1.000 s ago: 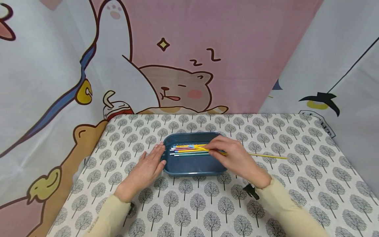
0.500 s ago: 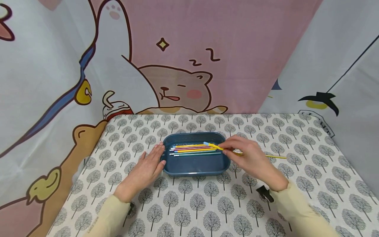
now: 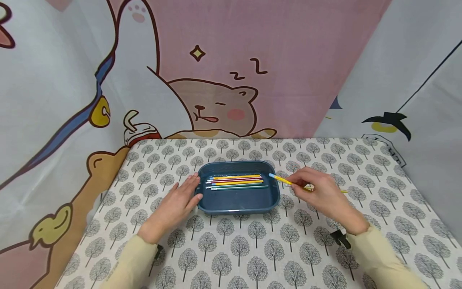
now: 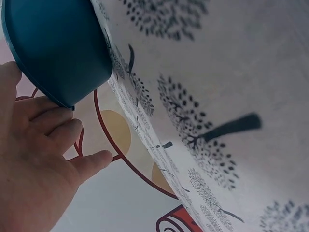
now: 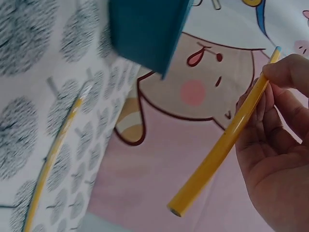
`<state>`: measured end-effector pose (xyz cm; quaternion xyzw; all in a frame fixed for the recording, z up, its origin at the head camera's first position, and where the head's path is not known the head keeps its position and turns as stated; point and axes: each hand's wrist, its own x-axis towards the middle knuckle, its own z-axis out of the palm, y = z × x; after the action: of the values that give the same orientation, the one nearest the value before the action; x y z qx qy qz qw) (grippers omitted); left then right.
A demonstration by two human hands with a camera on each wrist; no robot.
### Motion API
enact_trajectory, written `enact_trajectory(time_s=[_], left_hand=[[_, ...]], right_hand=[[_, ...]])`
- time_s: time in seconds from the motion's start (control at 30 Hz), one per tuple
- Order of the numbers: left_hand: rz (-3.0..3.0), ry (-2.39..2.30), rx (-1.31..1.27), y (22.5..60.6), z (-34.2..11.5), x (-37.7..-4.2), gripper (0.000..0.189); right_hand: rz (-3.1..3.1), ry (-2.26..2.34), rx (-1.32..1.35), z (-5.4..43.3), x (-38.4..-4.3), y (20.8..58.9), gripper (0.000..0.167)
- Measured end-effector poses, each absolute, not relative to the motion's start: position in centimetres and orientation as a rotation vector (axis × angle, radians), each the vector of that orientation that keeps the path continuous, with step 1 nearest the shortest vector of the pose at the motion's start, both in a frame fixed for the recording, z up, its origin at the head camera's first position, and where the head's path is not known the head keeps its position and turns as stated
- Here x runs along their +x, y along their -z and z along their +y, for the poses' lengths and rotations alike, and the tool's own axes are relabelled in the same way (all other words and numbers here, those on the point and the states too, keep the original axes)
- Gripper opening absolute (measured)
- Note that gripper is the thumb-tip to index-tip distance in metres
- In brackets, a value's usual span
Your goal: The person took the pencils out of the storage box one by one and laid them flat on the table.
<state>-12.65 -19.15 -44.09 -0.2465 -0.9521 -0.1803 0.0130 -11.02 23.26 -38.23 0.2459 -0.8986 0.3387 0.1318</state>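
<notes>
My right hand (image 3: 319, 192) pinches a yellow pencil (image 5: 217, 150) with a blue end between thumb and fingers, just right of the blue tray (image 3: 238, 211). In the right wrist view the pencil's flat uncut end slants down, apart from the table. Below that hand a second yellow pencil (image 5: 53, 164) lies on the cloth, partly hidden in the head view. My left hand (image 3: 176, 204) touches the tray's left end, fingers extended along the rim. Inside the tray several pencils (image 3: 236, 182), yellow, red and green, lie side by side towards the back.
A cloth (image 3: 231, 245) printed with grey trees covers the table. Behind it hangs a pink and white curtain (image 3: 288, 60) with cartoon animals, and more printed fabric (image 3: 43, 132) stands along the left side.
My right hand has moved right, from over the tray to beyond its right rim, carrying the yellow pencil. The left hand and tray have stayed in place.
</notes>
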Motion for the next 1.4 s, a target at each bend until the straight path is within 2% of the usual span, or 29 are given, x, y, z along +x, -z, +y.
enact_trajectory(time_s=[0.8,1.4], left_hand=[[-2.988,0.489,-0.776,44.2,-18.9,-12.9,0.064],[-2.989,0.498,-0.761,44.3,-18.8,-12.8,0.06]], right_hand=[[-2.762,-0.811,0.716,28.5,-12.7,42.6,0.027],[-2.889,-0.634,0.7,29.4,-13.8,45.1,0.023]])
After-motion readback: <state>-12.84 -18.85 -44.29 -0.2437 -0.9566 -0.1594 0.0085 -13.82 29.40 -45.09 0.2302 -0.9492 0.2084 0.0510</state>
